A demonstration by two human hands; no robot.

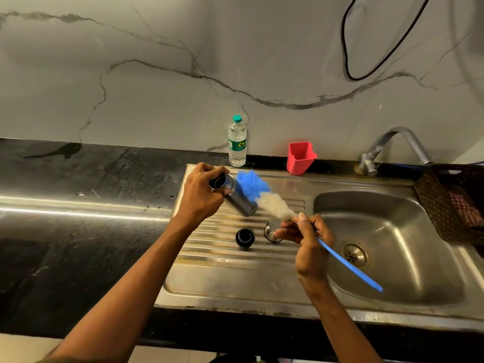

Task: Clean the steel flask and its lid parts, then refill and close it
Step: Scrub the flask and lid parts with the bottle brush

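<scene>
Counts at the sink

One flask point(237, 195), two lid parts (a black one point(245, 238) and a steel one point(271, 231)), one brush point(272, 203), one water bottle point(237, 142), one red cup point(300, 158), one tap point(392, 148), one basket point(445, 205), two hands (left point(201, 192), right point(306, 244)).

Left hand point(201, 189): grips the open steel flask point(234, 196), tilted over the draining board point(235, 273).
Right hand point(307, 242): holds the bottle brush point(264, 193), bristles against the flask's side.
Lid parts point(245, 238): on the board.
</scene>
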